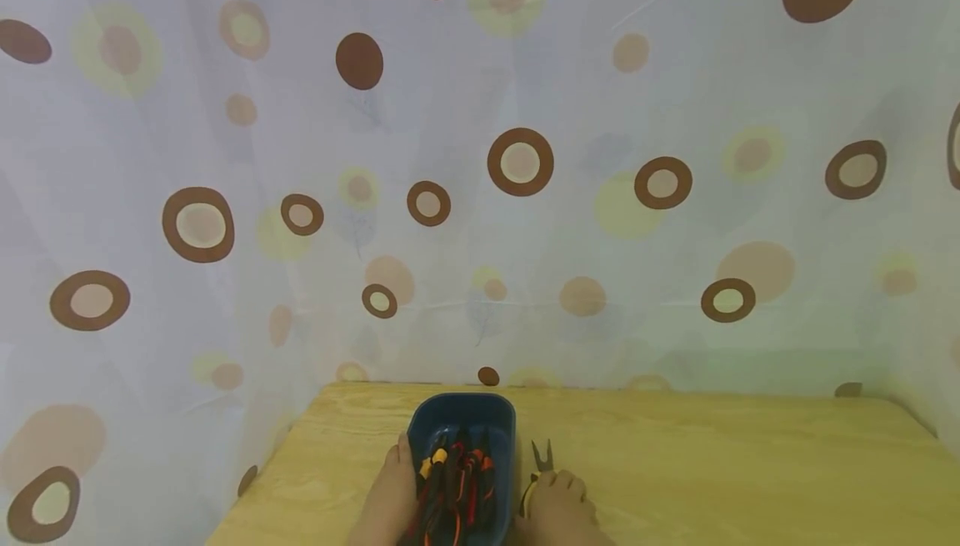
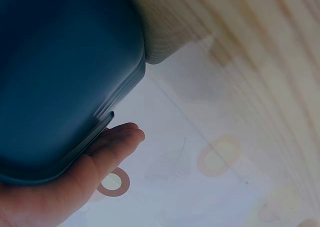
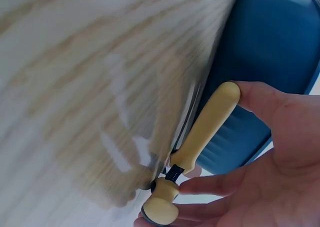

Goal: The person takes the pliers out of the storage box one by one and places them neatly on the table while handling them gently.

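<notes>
A blue bin point(image 1: 514, 446) stands on the table with several pliers point(image 1: 471, 479) inside, some with red and black handles, one with yellow. My left hand point(image 1: 390, 492) lies along the bin's left side; in the left wrist view the fingers of that hand point(image 2: 100, 162) stretch nearly straight against the bin wall point(image 2: 65, 87). To the right of the bin, my right hand point(image 1: 558, 508) holds pliers point(image 1: 543, 456) low at the table, their grey jaws pointing away from me. In the right wrist view, thumb and fingers of the hand point(image 3: 270, 157) grip the pliers' yellow handles point(image 3: 207, 122), beside the bin point(image 3: 265, 52).
The light wooden table point(image 1: 720, 463) extends to the right of my right hand and a shorter way to the left of the bin. Behind and at both sides hangs a pale sheet point(image 1: 480, 237) with brown, yellow and peach round shapes.
</notes>
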Demonstrator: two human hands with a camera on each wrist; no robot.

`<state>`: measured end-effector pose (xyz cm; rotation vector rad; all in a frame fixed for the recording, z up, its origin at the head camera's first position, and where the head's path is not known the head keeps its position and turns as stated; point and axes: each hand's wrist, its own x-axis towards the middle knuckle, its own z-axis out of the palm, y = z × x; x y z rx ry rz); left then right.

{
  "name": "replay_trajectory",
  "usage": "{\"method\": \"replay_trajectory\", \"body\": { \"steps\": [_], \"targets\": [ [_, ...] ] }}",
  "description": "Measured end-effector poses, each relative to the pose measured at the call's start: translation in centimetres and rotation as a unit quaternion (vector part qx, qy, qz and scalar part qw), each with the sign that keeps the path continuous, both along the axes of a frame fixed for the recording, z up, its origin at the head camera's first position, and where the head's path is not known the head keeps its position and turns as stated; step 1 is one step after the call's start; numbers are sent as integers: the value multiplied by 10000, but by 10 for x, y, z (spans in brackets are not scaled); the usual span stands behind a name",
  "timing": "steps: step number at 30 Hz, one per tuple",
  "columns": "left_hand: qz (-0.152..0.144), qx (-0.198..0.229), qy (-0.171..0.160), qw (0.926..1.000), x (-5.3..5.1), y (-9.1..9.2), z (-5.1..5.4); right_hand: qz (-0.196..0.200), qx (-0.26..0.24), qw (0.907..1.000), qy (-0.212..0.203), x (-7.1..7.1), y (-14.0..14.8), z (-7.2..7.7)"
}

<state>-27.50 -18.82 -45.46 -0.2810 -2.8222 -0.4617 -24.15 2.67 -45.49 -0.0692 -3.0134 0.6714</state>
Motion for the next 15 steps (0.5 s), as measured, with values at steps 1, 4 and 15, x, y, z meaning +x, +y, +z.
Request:
{"method": "replay_trajectory", "body": {
  "steps": [1,4,15],
  "targets": [
    [4,13,21,10000,0,0,1,71,-64,9999,-34,0,2,1],
    [-6,-24,119,9999,1,0,0,257,-299,9991,-130,-1,6,1],
    [-106,-32,240,9997,-1,-1,-4,511,-362,9980,-7,0,11,0]
  ]
}}
